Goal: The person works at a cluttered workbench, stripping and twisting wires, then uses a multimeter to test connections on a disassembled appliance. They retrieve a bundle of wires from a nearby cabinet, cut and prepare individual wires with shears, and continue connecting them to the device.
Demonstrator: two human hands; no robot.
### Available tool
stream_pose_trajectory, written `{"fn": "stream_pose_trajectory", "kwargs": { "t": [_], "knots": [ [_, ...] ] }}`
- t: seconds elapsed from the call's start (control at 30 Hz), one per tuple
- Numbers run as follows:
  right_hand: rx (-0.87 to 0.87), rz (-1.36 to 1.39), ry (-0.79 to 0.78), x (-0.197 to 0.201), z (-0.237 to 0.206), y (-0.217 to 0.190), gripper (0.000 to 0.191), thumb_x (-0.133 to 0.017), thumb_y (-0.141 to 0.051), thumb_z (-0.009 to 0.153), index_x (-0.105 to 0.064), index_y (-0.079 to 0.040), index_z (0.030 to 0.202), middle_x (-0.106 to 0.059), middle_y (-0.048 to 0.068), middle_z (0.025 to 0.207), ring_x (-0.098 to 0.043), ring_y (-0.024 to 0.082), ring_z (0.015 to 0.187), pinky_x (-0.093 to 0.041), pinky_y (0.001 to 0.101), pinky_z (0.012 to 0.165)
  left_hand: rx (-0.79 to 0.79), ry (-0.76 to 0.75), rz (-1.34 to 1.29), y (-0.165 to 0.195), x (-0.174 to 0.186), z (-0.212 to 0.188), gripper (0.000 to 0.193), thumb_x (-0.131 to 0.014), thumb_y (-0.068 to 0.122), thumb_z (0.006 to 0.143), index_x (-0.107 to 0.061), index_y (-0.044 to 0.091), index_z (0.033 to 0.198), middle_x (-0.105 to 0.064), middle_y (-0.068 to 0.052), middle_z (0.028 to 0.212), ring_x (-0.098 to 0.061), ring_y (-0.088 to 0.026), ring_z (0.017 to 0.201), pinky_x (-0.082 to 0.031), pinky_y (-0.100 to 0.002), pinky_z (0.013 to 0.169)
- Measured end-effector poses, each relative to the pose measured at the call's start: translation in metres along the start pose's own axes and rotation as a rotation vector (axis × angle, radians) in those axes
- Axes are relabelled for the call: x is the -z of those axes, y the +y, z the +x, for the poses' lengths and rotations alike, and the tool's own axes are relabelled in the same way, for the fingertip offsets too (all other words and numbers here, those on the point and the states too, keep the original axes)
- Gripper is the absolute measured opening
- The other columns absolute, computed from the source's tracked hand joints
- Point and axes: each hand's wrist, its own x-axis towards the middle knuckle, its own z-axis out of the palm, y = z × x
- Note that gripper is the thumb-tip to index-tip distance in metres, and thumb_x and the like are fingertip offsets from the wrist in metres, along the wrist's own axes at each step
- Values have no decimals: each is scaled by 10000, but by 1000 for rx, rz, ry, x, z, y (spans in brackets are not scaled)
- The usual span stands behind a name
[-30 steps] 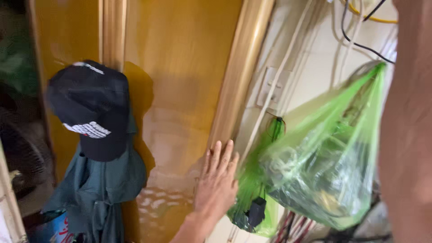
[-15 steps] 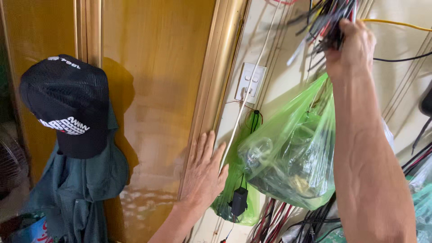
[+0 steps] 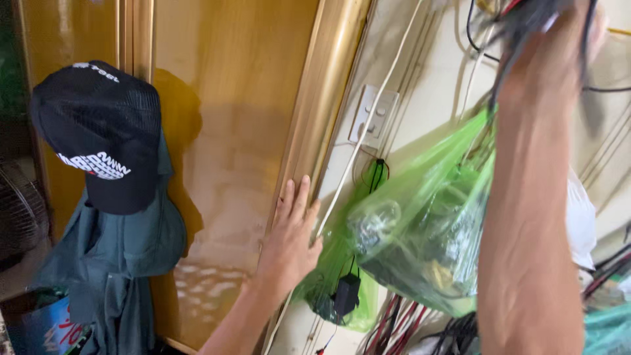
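My left hand (image 3: 290, 235) lies flat with fingers apart against the wooden door frame (image 3: 322, 98), holding nothing. My right hand (image 3: 549, 49) is raised at the top right, closed around a bundle of dark cables (image 3: 519, 20) hanging on the wall; it is blurred. My right forearm runs down in front of a translucent green plastic bag (image 3: 420, 223) that hangs on the wall with small items inside. A second, smaller green bag (image 3: 328, 289) with a black adapter (image 3: 346, 294) hangs beside my left hand.
A black cap (image 3: 98, 131) and a dark green garment (image 3: 118, 263) hang on the varnished wooden door (image 3: 230, 131). A white wall switch (image 3: 373, 115) and white cords sit right of the frame. A fan (image 3: 20, 217) stands at the left edge. Red and black wires bunch at the bottom right.
The view has shifted right and closer. My right hand came into sight gripping the cables overhead and has risen to the top edge. My left hand stays pressed on the door frame.
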Motion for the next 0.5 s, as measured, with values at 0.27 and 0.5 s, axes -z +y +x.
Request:
{"fn": "stream_pose_trajectory", "kwargs": {
  "t": [0.27, 0.5],
  "knots": [
    [-405, -529, 425, -52, -293, -118, 253, -594, -151, 1053, -644, -18, 1262, -678, 14, 973, -616, 116, 755, -476, 269, 611, 211, 641, -555, -27, 71, -60, 273, -504, 63, 1028, -707, 93, 1209, -704, -86, 1375, -660, -157, 1260, -506, -298, 1083],
    [-617, -931, 566, -85, -509, -199, 470, -517, -73, 1023, -496, 44, 1478, -663, 69, 1299, -639, 107, 1105, -502, 255, 959, 156, -88, -1386, 93, 70, -148, 769, -679, 311, 957, -335, 22, 1580, -386, -144, 1645, -352, -212, 1517, -267, -395, 1215]
  ]
}}
